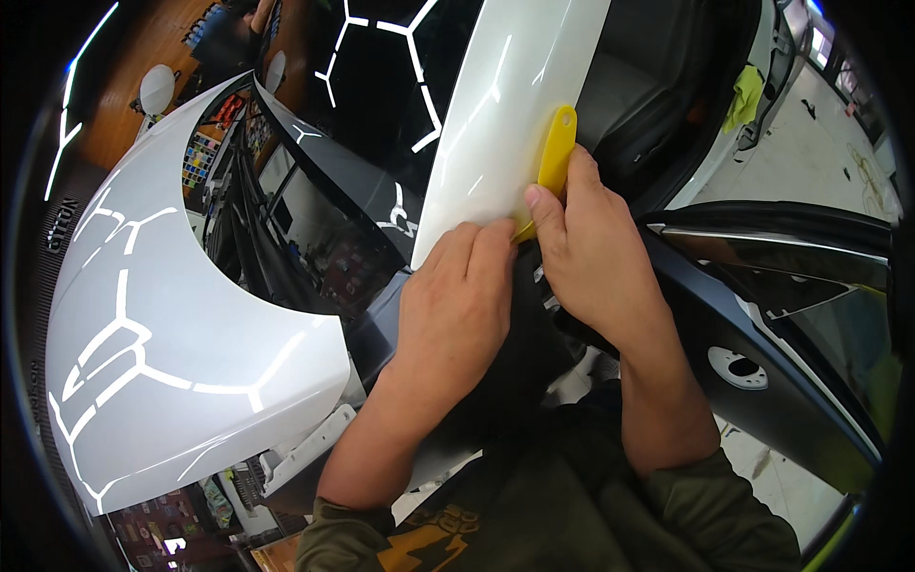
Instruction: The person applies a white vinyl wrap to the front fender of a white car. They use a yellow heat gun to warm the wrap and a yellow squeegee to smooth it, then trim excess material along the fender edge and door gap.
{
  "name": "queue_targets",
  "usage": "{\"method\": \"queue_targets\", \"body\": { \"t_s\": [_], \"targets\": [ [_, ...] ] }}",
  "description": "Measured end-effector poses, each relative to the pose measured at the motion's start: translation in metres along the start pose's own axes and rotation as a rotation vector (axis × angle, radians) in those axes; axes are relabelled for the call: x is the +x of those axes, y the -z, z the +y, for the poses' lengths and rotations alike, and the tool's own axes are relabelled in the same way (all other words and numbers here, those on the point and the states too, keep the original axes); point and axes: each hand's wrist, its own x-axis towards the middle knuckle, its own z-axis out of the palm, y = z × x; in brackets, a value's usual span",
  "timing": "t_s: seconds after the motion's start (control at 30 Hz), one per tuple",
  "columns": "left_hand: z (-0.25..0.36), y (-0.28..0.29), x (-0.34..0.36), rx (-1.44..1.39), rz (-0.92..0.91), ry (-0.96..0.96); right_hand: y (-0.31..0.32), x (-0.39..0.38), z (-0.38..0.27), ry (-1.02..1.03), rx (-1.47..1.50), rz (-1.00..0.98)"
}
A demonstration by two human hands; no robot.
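Finish on the white car pillar (496, 114), centre, could have been marred by uneven pressure; the left hand (457, 296) could have been nicked by a slip. Counted: one pillar, two hands, one yellow flat tool (556, 157). Left fingers were curled at the pillar's near end, grip untellable; tool was gripped in the right hand (605, 250) along pillar's right side.

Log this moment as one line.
left hand: on white pillar | right hand: gripping yellow scraper | scraper: along pillar's edge | car door: open
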Motion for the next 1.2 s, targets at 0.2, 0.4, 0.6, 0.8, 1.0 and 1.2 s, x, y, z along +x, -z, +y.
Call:
{"method": "queue_targets", "body": {
  "t_s": [0.2,0.4,0.6,0.8,1.0,1.2],
  "targets": [
    [0.005,-0.015,-0.04,0.164,0.101,-0.09,0.02,-0.011,-0.008,0.258,0.512,0.373],
    [0.004,-0.015,-0.054,0.093,0.123,-0.045,0.024,-0.054,-0.006,0.055,0.819,-0.016],
    [0.036,-0.034,-0.065,-0.442,0.238,-0.071,0.054,-0.16,0.045,-0.089,0.101,-0.392],
    [0.146,-0.078,-0.105,-1.022,-0.588,-0.337,0.086,-0.315,0.054,-0.54,0.054,0.004],
    [0.233,-0.136,-0.176,-1.315,-1.11,0.164,0.152,-0.474,0.04,-0.588,0.184,0.49],
    [0.405,-0.179,-0.245,-1.755,-1.744,0.607,0.204,-0.594,0.06,-0.331,0.086,1.037]
  ]
}}
